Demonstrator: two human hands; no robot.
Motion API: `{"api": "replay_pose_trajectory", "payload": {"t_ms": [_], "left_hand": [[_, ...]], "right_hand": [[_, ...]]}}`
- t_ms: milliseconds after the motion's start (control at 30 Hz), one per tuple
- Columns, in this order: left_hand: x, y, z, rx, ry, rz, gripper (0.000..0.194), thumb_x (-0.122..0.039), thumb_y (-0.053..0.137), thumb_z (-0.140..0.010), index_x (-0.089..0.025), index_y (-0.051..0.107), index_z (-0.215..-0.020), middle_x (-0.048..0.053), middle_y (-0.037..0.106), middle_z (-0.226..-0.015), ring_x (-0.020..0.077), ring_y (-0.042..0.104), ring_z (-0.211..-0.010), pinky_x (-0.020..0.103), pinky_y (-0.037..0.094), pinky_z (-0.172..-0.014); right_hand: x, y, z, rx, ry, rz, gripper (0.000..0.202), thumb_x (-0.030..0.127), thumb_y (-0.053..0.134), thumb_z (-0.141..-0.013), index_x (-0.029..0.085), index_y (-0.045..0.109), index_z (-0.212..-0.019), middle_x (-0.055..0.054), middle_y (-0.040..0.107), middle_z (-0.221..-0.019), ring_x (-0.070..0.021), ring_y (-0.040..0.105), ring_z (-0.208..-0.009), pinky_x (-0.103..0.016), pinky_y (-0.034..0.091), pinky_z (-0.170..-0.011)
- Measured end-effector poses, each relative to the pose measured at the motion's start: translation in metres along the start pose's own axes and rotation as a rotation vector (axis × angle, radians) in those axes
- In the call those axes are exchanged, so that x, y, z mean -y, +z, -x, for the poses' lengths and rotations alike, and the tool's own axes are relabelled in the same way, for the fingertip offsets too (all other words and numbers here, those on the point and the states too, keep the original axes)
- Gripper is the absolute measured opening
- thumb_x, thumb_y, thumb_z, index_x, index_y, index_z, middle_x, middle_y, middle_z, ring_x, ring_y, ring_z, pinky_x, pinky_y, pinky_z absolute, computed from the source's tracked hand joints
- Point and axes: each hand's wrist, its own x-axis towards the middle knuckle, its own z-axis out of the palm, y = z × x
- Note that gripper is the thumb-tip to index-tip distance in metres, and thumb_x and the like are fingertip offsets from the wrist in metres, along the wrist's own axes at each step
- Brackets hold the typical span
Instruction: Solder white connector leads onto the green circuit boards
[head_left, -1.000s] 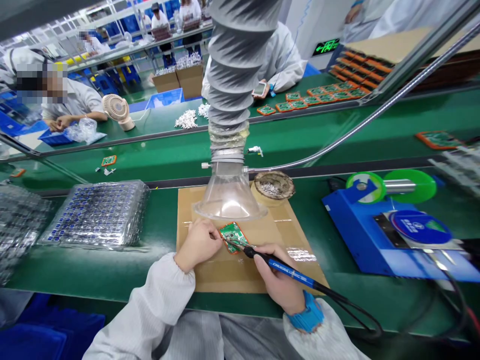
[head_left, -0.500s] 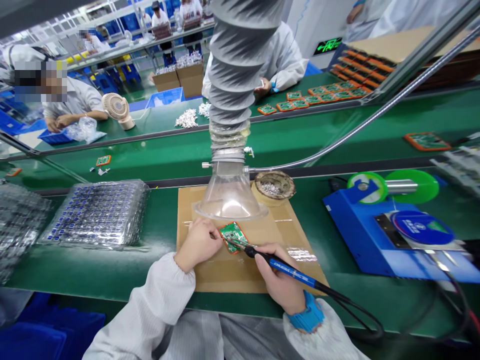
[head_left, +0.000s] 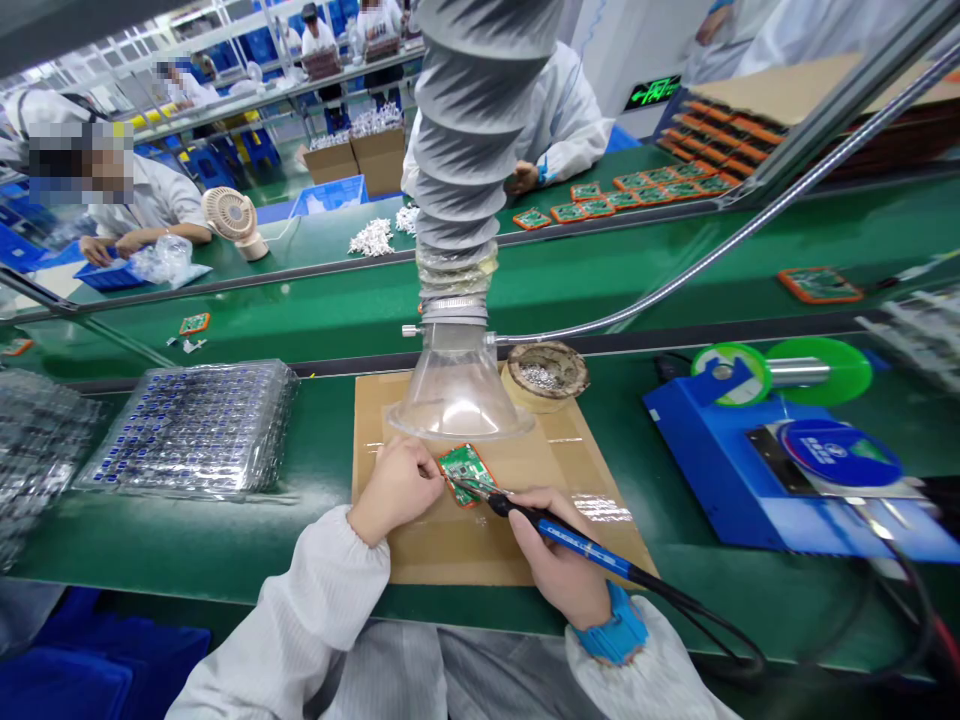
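A green circuit board (head_left: 463, 468) with an orange edge lies tilted on the brown cardboard sheet (head_left: 457, 555). My left hand (head_left: 401, 485) is closed, its thumb and fingertips pinched together at the board's left edge; what is between them is too small to make out. My right hand (head_left: 559, 555) wraps round a blue-and-black soldering iron (head_left: 574, 540), and a blue band circles that wrist. The iron's thin metal tip points left and reaches over the board's lower part. Just above the board hangs a clear fume hood (head_left: 461, 395) on a grey hose.
A round pot (head_left: 546, 375) of solder bits stands behind the hood. At right is a blue solder feeder (head_left: 750, 470) with a green reel; at left, stacked clear trays (head_left: 199, 425). Circuit boards (head_left: 820, 284) lie on the green conveyor (head_left: 337, 310). Co-workers sit beyond.
The circuit boards and small white parts on the conveyor have shifted left. A co-worker's hand at the far left has moved to the blue bin. My hands and the iron stay almost still.
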Motion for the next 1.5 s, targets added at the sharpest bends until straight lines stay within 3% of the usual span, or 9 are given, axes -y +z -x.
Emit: {"api": "replay_pose_trajectory", "payload": {"t_ms": [700,900,1100,1233,1367,1433,1500], "left_hand": [[0.000,0.001,-0.001,0.003,-0.005,-0.013,0.018,-0.009,0.061,-0.076,-0.018,0.061,-0.060,0.002,0.071,-0.083,0.0221,0.061,-0.095,0.041,0.038,-0.096],[0.001,0.002,-0.001,0.006,-0.006,-0.021,0.019,-0.009,0.061,-0.076,-0.019,0.062,-0.060,0.002,0.071,-0.082,0.0215,0.061,-0.094,0.039,0.039,-0.094],[0.004,0.001,-0.002,-0.007,0.009,0.004,0.019,-0.010,0.062,-0.076,-0.018,0.061,-0.059,0.001,0.070,-0.081,0.0210,0.061,-0.093,0.039,0.040,-0.095],[0.007,0.004,0.002,0.001,0.079,-0.040,0.015,-0.010,0.063,-0.076,-0.019,0.063,-0.064,0.004,0.069,-0.087,0.0235,0.060,-0.096,0.041,0.043,-0.094],[0.015,0.010,0.013,-0.063,0.181,-0.121,0.012,-0.007,0.062,-0.074,-0.019,0.061,-0.070,0.008,0.065,-0.098,0.0259,0.057,-0.099,0.040,0.047,-0.087],[0.022,0.007,0.016,-0.063,0.203,-0.061,0.012,-0.008,0.060,-0.077,-0.019,0.058,-0.070,0.009,0.065,-0.096,0.0247,0.058,-0.098,0.039,0.048,-0.088],[0.032,-0.002,0.016,0.005,0.157,0.136,0.010,-0.014,0.060,-0.081,-0.019,0.058,-0.073,0.007,0.067,-0.092,0.0217,0.061,-0.092,0.037,0.050,-0.087]], "right_hand": [[-0.001,-0.001,0.002,0.006,-0.064,0.017,0.004,0.028,0.065,-0.091,0.024,0.067,-0.090,-0.003,0.074,-0.081,-0.0186,0.072,-0.070,-0.027,0.056,-0.061],[-0.010,-0.010,0.001,-0.228,-0.053,0.001,0.008,0.029,0.065,-0.091,0.022,0.068,-0.087,-0.002,0.070,-0.078,-0.0186,0.069,-0.069,-0.029,0.055,-0.062],[-0.014,-0.036,-0.029,-0.561,-0.028,0.078,0.022,0.041,0.068,-0.090,0.019,0.067,-0.089,-0.002,0.065,-0.072,-0.0184,0.065,-0.061,-0.034,0.054,-0.064],[-0.021,-0.036,-0.050,-0.506,0.008,0.114,0.033,0.043,0.067,-0.090,0.019,0.067,-0.112,-0.005,0.070,-0.090,-0.0192,0.067,-0.069,-0.038,0.056,-0.074],[-0.021,-0.026,-0.053,-0.397,0.144,0.157,0.039,0.045,0.067,-0.089,0.021,0.067,-0.119,-0.010,0.071,-0.118,-0.0217,0.070,-0.086,-0.039,0.057,-0.082],[-0.018,-0.024,-0.046,-0.420,0.151,0.135,0.039,0.045,0.068,-0.089,0.020,0.067,-0.119,-0.010,0.072,-0.113,-0.0218,0.070,-0.083,-0.039,0.056,-0.081],[-0.016,-0.025,-0.036,-0.454,0.151,0.098,0.039,0.045,0.069,-0.089,0.020,0.068,-0.119,-0.008,0.072,-0.101,-0.0212,0.069,-0.076,-0.039,0.056,-0.079]]}}
